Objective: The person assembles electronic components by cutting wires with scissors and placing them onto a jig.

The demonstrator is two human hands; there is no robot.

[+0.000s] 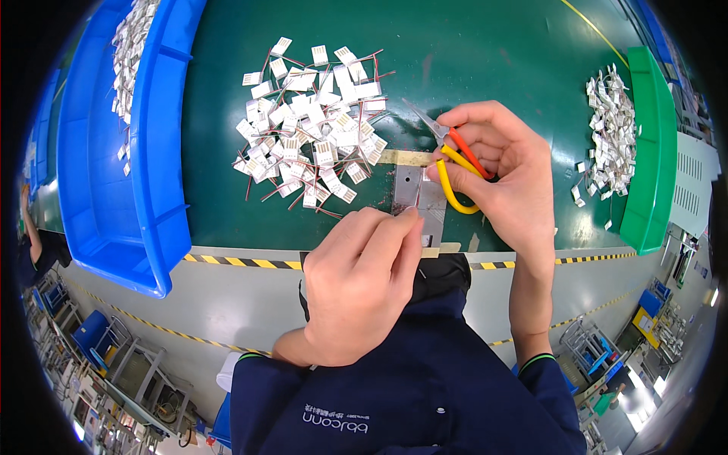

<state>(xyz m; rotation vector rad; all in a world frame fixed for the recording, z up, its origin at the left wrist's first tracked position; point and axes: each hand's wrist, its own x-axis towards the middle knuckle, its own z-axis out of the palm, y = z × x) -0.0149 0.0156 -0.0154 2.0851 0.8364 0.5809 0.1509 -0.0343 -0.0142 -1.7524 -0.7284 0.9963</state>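
Downward fisheye head view, close above both hands [360, 280] [506, 178]

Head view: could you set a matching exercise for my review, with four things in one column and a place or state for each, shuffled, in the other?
Things
1. Scissors
2. Blue bin
3. Green bin
4. Left hand

Places and states
A. Near the right edge of the picture
B. Fingertips pinched together over the grey plate
C. In the right hand, blades pointing away from the person
D. Left of the loose pile of white pieces with red and black wires

Right pairs: 1-C, 2-D, 3-A, 4-B
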